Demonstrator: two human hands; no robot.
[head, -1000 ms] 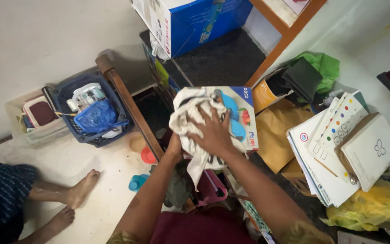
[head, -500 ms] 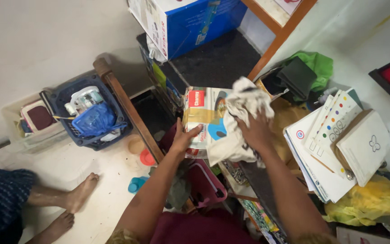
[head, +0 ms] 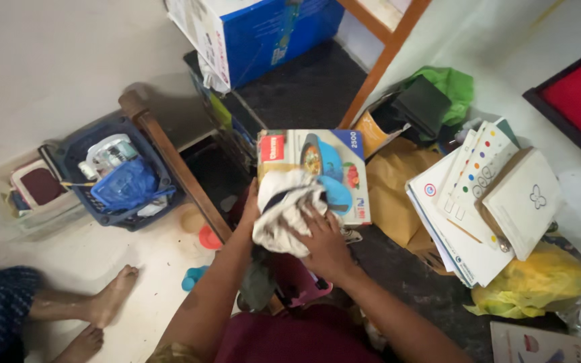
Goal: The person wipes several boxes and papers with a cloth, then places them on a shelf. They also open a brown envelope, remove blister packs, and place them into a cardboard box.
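A flat printed cardboard box (head: 331, 168) with a picture of blue cookware lies in front of me. A crumpled white cloth (head: 284, 208) rests on its near edge. My right hand (head: 324, 245) presses down on the cloth from the near side, fingers spread over it. At the box's left edge my left hand (head: 250, 205) is partly hidden behind the cloth and seems to grip the box.
A blue basket (head: 119, 178) of bottles and bags stands at the left beside a wooden leg (head: 176, 168). A big blue and white carton (head: 257, 33) is behind. Books and papers (head: 492, 195), a yellow bag (head: 539, 282) and brown paper lie right. Another person's bare feet (head: 102, 309) are bottom left.
My right hand has dragged the cloth from the box's upper right down to its near edge. The left hand slid up along the left side.
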